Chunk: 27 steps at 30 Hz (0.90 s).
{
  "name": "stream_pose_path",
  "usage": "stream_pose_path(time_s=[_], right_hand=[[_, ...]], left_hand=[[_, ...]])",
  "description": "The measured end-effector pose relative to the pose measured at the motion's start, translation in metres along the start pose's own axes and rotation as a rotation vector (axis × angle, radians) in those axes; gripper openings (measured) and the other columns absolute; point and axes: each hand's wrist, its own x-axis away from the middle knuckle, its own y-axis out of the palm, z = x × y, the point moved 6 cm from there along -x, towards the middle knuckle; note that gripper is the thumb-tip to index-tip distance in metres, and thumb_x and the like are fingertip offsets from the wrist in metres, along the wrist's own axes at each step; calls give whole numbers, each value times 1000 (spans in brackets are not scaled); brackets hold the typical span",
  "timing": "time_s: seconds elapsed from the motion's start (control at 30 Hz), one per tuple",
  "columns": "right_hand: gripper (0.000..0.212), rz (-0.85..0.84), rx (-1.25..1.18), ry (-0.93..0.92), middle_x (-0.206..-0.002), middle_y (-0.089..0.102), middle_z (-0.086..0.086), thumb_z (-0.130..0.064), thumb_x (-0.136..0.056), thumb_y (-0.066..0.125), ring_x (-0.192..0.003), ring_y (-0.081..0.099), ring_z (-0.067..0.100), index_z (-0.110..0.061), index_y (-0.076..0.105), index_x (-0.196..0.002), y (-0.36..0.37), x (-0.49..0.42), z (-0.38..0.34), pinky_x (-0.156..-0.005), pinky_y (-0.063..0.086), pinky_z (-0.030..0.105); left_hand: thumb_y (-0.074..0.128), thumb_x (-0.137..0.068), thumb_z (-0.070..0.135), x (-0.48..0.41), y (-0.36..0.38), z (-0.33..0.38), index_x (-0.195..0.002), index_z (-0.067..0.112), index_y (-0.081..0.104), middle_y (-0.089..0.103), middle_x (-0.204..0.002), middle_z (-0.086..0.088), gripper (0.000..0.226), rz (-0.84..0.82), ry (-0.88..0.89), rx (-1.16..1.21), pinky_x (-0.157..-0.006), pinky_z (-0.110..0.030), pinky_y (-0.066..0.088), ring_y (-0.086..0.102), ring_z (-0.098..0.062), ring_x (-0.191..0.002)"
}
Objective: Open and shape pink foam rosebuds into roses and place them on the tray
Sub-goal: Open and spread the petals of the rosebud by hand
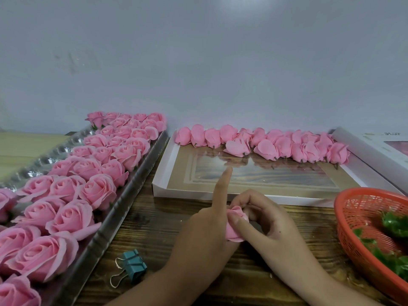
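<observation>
A pink foam rosebud is held between both hands above the wooden table. My left hand cups it from the left, with the index finger pointing straight up. My right hand pinches its petals, thumb pressed on the front and fingers curled over the top. Several shaped pink roses fill the silver tray on the left. A row of closed rosebuds lies along the far side of the shallow white box ahead.
A red mesh basket with green leaves stands at the right edge. A teal binder clip lies on the table near my left wrist. A second white box sits at the far right. A wall rises behind.
</observation>
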Motion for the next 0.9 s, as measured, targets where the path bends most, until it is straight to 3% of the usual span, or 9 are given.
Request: stream_pose_path(time_s=[0.1, 0.17, 0.23, 0.33, 0.5, 0.6, 0.73, 0.9], right_hand=[[8, -17, 38, -44, -79, 60, -8, -26, -85, 67, -76, 57, 16, -18, 67, -85, 0, -3, -1, -72, 46, 31], [8, -52, 69, -99, -84, 62, -9, -29, -86, 70, -84, 59, 19, -21, 68, -86, -1, -4, -5, -76, 48, 33], [12, -96, 108, -167, -89, 64, -11, -32, -86, 68, -90, 62, 17, -20, 71, -89, -1, -5, -10, -79, 46, 24], [14, -86, 101, -168, -89, 65, -11, -35, -84, 68, -90, 62, 16, -22, 72, -89, -2, -4, -10, -79, 46, 21], [20, -34, 4, -39, -76, 65, 1, -40, -82, 66, -76, 61, 22, -21, 64, -86, 1, 0, -1, -71, 50, 34], [23, -21, -22, -20, -70, 59, 7, -43, -80, 62, -67, 58, 19, -20, 61, -79, 1, -1, -1, -63, 45, 24], [16, -29, 5, -2, -69, 60, 6, -34, -85, 62, -66, 59, 20, -19, 59, -80, 2, 0, -1, -67, 44, 39], [10, -42, 48, -49, -74, 57, -3, -26, -88, 61, -71, 54, 20, -19, 62, -81, 2, -2, -2, -68, 43, 35]], left_hand=[[64, -83, 37, -2, -2, 1, -136, 58, -4, 64, -69, 10, 89, 34, 26, 159, -56, -15, 47, 63, -3, -65], [68, -81, 30, -4, -2, 0, -138, 54, 5, 67, -80, 14, 88, 24, 42, 276, -65, -14, 50, 65, -2, -71], [72, -76, 22, -5, -1, -1, -139, 50, 13, 65, -97, 18, 92, -8, 49, 367, -75, -10, 49, 66, -2, -84], [73, -74, 18, -5, -1, 1, -140, 46, 17, 63, -103, 23, 91, -18, 49, 406, -77, -6, 45, 64, 0, -90], [66, -81, 29, -2, -5, 3, -136, 59, -3, 60, -62, 9, 93, 53, 38, 163, -52, -12, 43, 60, -3, -59], [63, -83, 34, 1, -2, 6, -133, 59, -20, 58, -65, 11, 100, 13, 68, 28, -53, -12, 38, 57, -5, -59], [64, -82, 34, 2, -1, 5, -128, 61, -27, 55, -65, 13, 105, -11, 46, 7, -54, -11, 37, 55, -3, -59], [67, -78, 29, 1, 1, 4, -132, 61, -18, 59, -67, 12, 106, -4, 53, 67, -53, -10, 40, 59, -4, -62]])
